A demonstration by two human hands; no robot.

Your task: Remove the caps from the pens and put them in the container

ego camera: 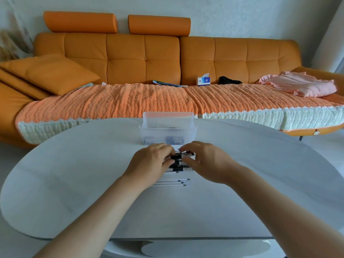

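Observation:
A pile of white pens with black caps (177,167) lies on the white table (74,183), just in front of a clear ribbed plastic container (167,134). Dark items show through the container's wall. My left hand (150,162) and my right hand (204,161) are both over the pile, fingers curled toward each other around one pen (183,155) at the top of the pile. Several thin white pen bodies (175,182) lie nearer to me, partly hidden under my left wrist.
An orange sofa (130,58) with a knitted orange cover runs behind the table. On it lie a cushion (50,73), a tissue box (203,81), a dark item and pink cloth (301,83). The table's rounded edge curves left and right.

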